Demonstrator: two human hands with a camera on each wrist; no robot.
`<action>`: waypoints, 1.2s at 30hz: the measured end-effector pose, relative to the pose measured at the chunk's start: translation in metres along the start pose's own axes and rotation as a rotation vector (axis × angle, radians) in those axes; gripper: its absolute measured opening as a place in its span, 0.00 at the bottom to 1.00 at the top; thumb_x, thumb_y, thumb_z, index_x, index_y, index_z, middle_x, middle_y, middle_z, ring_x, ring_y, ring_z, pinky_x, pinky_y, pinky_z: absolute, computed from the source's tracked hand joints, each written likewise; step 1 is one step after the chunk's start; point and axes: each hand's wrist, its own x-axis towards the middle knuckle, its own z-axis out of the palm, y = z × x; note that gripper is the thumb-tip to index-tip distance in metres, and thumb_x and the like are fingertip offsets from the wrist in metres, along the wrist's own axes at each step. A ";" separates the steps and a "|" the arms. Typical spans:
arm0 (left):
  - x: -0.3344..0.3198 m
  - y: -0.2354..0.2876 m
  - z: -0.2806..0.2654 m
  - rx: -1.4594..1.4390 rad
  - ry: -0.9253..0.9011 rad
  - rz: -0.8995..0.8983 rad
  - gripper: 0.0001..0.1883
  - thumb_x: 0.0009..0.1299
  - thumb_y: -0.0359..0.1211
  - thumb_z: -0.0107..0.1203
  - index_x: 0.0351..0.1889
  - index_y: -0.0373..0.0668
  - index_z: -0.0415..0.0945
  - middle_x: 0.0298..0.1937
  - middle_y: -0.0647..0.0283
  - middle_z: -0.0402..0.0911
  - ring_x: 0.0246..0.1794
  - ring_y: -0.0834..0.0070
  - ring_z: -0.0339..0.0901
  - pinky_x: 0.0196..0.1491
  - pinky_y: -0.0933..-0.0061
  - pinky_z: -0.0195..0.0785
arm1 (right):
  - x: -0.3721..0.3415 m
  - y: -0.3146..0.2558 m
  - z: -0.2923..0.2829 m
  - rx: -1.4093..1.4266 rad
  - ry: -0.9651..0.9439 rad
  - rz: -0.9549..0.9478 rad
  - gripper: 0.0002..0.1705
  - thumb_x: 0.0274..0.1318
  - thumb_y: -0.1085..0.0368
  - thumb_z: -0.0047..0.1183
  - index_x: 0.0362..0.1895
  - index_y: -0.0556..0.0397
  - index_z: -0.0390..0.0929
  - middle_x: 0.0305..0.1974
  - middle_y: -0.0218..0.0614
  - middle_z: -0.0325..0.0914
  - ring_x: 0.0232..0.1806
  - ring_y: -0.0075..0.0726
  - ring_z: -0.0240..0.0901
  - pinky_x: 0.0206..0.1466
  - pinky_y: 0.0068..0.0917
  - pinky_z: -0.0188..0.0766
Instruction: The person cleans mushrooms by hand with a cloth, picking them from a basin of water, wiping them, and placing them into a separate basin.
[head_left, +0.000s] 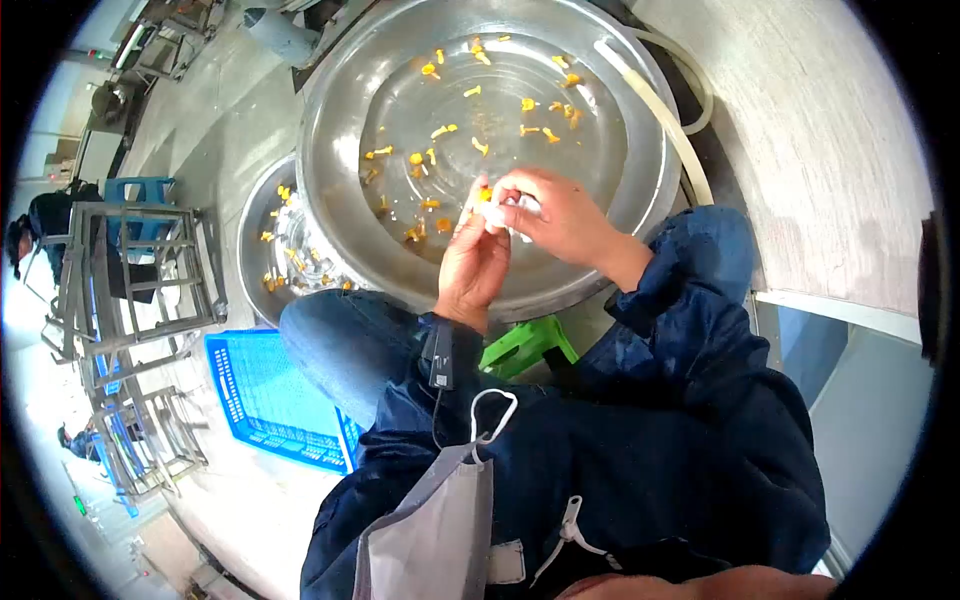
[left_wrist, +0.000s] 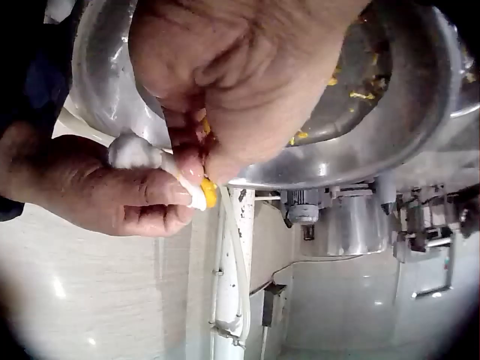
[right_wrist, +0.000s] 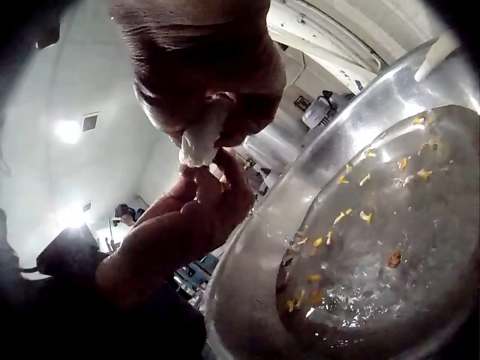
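Two hands (head_left: 475, 265) (head_left: 565, 215), one white wad (left_wrist: 135, 152) — over twenty yellow pieces (head_left: 528, 104) — two metal basins (head_left: 333, 170) (head_left: 252, 230), one blue basket (head_left: 270, 385)

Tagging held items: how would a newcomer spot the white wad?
Start at the big basin. Over its near side two hands meet: the left hand pinches a yellow piece, and the right hand grips the wad. It is soft-looking, bunched and white, unlike the small, mostly yellow pieces in the basin.
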 end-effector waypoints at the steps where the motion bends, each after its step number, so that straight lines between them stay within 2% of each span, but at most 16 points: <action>1: -0.003 0.000 -0.005 0.006 -0.012 -0.006 0.20 0.75 0.31 0.53 0.64 0.41 0.65 0.55 0.61 0.74 0.55 0.73 0.73 0.60 0.73 0.68 | -0.001 -0.001 0.001 0.011 -0.039 -0.005 0.15 0.61 0.51 0.55 0.40 0.49 0.77 0.38 0.38 0.80 0.41 0.44 0.78 0.44 0.35 0.72; 3: -0.005 0.001 -0.012 0.009 0.017 -0.006 0.19 0.74 0.31 0.55 0.62 0.41 0.67 0.56 0.63 0.74 0.52 0.75 0.74 0.58 0.75 0.68 | -0.002 -0.005 0.001 0.033 -0.118 -0.013 0.15 0.61 0.52 0.56 0.40 0.50 0.78 0.37 0.38 0.80 0.40 0.42 0.78 0.44 0.34 0.72; 6: -0.008 0.003 -0.023 -0.084 -0.002 -0.031 0.18 0.74 0.30 0.55 0.60 0.41 0.69 0.55 0.64 0.75 0.50 0.74 0.74 0.54 0.75 0.70 | 0.001 -0.005 -0.006 0.243 -0.203 0.183 0.13 0.61 0.54 0.57 0.40 0.50 0.79 0.36 0.37 0.80 0.40 0.39 0.78 0.45 0.32 0.72; 7: -0.007 0.005 -0.025 -0.150 -0.051 -0.061 0.16 0.74 0.29 0.54 0.59 0.40 0.71 0.54 0.63 0.77 0.49 0.74 0.75 0.54 0.74 0.72 | 0.002 -0.003 -0.003 0.176 -0.080 0.146 0.13 0.60 0.56 0.57 0.41 0.51 0.79 0.35 0.38 0.81 0.40 0.36 0.79 0.45 0.30 0.72; 10: -0.007 0.004 -0.026 -0.195 -0.022 -0.132 0.17 0.74 0.28 0.54 0.59 0.39 0.71 0.53 0.62 0.77 0.50 0.73 0.75 0.55 0.74 0.73 | 0.006 -0.010 0.007 0.106 0.090 0.073 0.14 0.60 0.54 0.57 0.40 0.51 0.79 0.36 0.38 0.80 0.39 0.39 0.79 0.44 0.32 0.72; 11: -0.008 0.003 -0.031 -0.181 -0.073 -0.121 0.16 0.73 0.28 0.54 0.58 0.37 0.71 0.54 0.59 0.77 0.50 0.71 0.75 0.57 0.73 0.72 | 0.005 -0.008 0.011 0.047 0.051 0.012 0.15 0.60 0.53 0.56 0.40 0.50 0.79 0.37 0.38 0.80 0.39 0.42 0.79 0.44 0.34 0.73; 14: -0.007 0.004 -0.027 -0.228 -0.011 -0.127 0.15 0.72 0.27 0.55 0.56 0.35 0.72 0.53 0.58 0.77 0.50 0.69 0.75 0.57 0.72 0.72 | 0.011 -0.001 0.013 -0.072 0.125 0.051 0.15 0.60 0.52 0.55 0.40 0.49 0.80 0.39 0.38 0.81 0.40 0.45 0.79 0.44 0.36 0.73; 15: -0.006 0.006 -0.030 -0.229 -0.012 -0.123 0.15 0.71 0.27 0.57 0.55 0.34 0.73 0.54 0.57 0.77 0.50 0.68 0.75 0.56 0.71 0.72 | 0.013 -0.004 0.009 -0.106 0.161 0.134 0.14 0.60 0.52 0.55 0.40 0.48 0.80 0.39 0.38 0.81 0.41 0.45 0.80 0.43 0.36 0.74; 19: -0.005 0.005 -0.035 -0.151 -0.007 -0.087 0.17 0.69 0.25 0.58 0.56 0.35 0.73 0.52 0.60 0.77 0.51 0.69 0.74 0.58 0.70 0.70 | 0.009 -0.018 0.013 -0.015 0.061 0.012 0.14 0.60 0.53 0.55 0.40 0.49 0.80 0.39 0.38 0.81 0.40 0.45 0.80 0.44 0.36 0.73; 22: -0.002 0.003 -0.035 -0.165 -0.031 -0.068 0.18 0.69 0.26 0.58 0.57 0.37 0.72 0.53 0.62 0.77 0.52 0.70 0.73 0.58 0.71 0.68 | 0.014 -0.006 0.012 -0.030 0.107 0.086 0.14 0.59 0.54 0.55 0.40 0.50 0.80 0.38 0.38 0.81 0.40 0.45 0.79 0.44 0.36 0.73; 23: -0.001 0.003 -0.038 -0.176 -0.159 -0.077 0.19 0.70 0.27 0.58 0.59 0.38 0.72 0.55 0.62 0.77 0.53 0.72 0.73 0.59 0.72 0.66 | 0.015 0.002 0.010 -0.110 0.174 0.041 0.14 0.59 0.54 0.55 0.40 0.51 0.80 0.38 0.38 0.81 0.40 0.46 0.79 0.44 0.36 0.73; 26: -0.001 0.005 -0.034 -0.063 -0.135 -0.046 0.20 0.71 0.28 0.58 0.60 0.39 0.71 0.56 0.63 0.77 0.54 0.72 0.73 0.59 0.71 0.66 | 0.014 -0.011 0.013 0.052 0.109 0.058 0.15 0.59 0.53 0.55 0.40 0.51 0.80 0.37 0.39 0.81 0.39 0.46 0.79 0.43 0.37 0.72; 27: -0.003 0.006 -0.030 -0.016 -0.107 -0.042 0.21 0.71 0.29 0.58 0.61 0.40 0.70 0.56 0.63 0.76 0.54 0.73 0.73 0.60 0.70 0.66 | 0.012 -0.015 0.011 0.035 0.016 0.053 0.16 0.59 0.52 0.55 0.40 0.51 0.80 0.37 0.40 0.81 0.39 0.45 0.79 0.43 0.36 0.72; 31: 0.000 0.005 -0.037 0.013 -0.093 0.015 0.23 0.69 0.30 0.60 0.62 0.41 0.70 0.57 0.64 0.76 0.56 0.72 0.73 0.61 0.69 0.65 | 0.013 -0.005 0.004 0.014 -0.086 0.139 0.17 0.59 0.52 0.55 0.41 0.51 0.80 0.37 0.40 0.81 0.40 0.45 0.79 0.44 0.35 0.73; 34: 0.001 0.010 -0.030 0.056 -0.156 -0.019 0.24 0.69 0.30 0.60 0.63 0.41 0.69 0.56 0.64 0.77 0.54 0.72 0.74 0.61 0.69 0.65 | 0.014 -0.008 0.007 0.011 0.022 0.074 0.17 0.59 0.52 0.55 0.41 0.52 0.80 0.38 0.40 0.82 0.40 0.43 0.79 0.44 0.34 0.73; 36: -0.001 0.010 -0.019 0.132 -0.069 0.000 0.25 0.71 0.29 0.57 0.66 0.40 0.65 0.54 0.64 0.77 0.53 0.72 0.75 0.59 0.68 0.68 | 0.013 -0.006 0.007 0.085 -0.065 0.086 0.17 0.59 0.53 0.56 0.41 0.53 0.81 0.37 0.39 0.82 0.40 0.39 0.79 0.45 0.33 0.73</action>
